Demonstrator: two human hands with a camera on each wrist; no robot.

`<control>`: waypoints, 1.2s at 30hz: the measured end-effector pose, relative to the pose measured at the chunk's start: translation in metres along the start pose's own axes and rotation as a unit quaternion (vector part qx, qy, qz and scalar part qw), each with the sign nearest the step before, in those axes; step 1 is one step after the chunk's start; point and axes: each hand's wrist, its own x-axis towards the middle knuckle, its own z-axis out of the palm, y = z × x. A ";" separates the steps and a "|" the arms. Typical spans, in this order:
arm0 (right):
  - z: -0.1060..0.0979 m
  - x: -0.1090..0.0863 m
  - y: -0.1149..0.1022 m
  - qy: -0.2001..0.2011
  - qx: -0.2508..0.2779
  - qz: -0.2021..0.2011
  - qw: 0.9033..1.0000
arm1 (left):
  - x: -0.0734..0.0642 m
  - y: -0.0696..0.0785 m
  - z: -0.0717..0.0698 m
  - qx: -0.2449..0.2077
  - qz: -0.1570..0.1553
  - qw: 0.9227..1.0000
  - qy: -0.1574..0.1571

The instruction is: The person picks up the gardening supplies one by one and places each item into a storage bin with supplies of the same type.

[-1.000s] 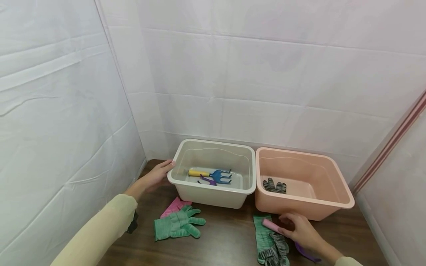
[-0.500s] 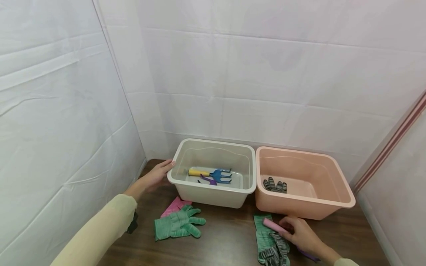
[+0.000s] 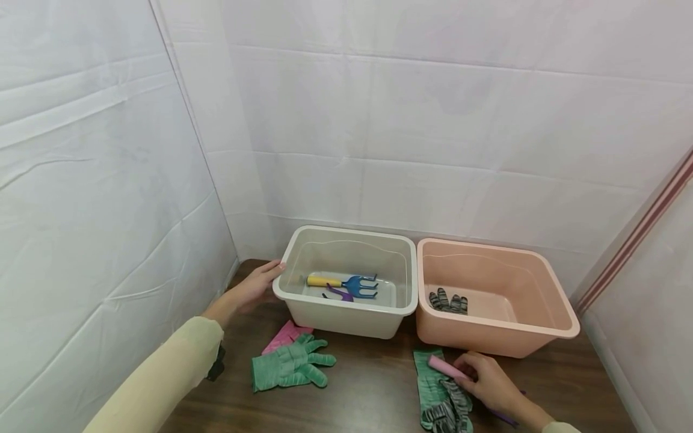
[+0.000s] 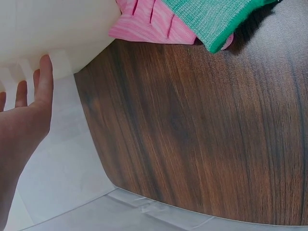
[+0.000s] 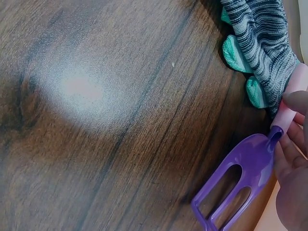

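One purple hand fork (image 5: 254, 155) pinched, one grey tub (image 3: 346, 319) touched.
My right hand (image 3: 489, 382) curls over its pink handle (image 3: 445, 367), before the peach tub (image 3: 482, 338); my left hand (image 3: 255, 287) extends forward, fingers straight.

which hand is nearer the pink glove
Left hand, at the grey tub, beyond and left of the pink glove. Right hand, on the purple fork, well to the glove's right.

The purple fork head (image 5: 250, 156) gleams, slick glossy plastic by its look, while that pink handle (image 5: 283, 118) runs smooth and duller! Across the surface (image 5: 120, 168), dark wood grain throws back a sheen. Ribbed, knitted cloth on the striped glove (image 5: 267, 45)! The pink glove (image 4: 154, 24) and green glove (image 4: 214, 19), knitted too! Smooth plastic, grey tub (image 3: 343, 319) and peach tub (image 3: 482, 337); creased, matt sheeting (image 3: 379, 120).
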 end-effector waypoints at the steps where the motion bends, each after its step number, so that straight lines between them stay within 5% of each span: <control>1: 0.000 0.000 0.000 -0.001 0.001 -0.001 1.000 | 0.000 0.000 0.000 0.000 0.000 1.000 -0.001; 20: 0.002 -0.006 -0.001 0.015 -0.014 -0.005 1.000 | -0.001 -0.001 0.000 -0.011 -0.001 1.000 -0.006; 36: -0.006 0.000 -0.003 -0.026 -0.029 0.002 0.999 | -0.002 0.002 0.001 -0.014 -0.006 1.000 -0.008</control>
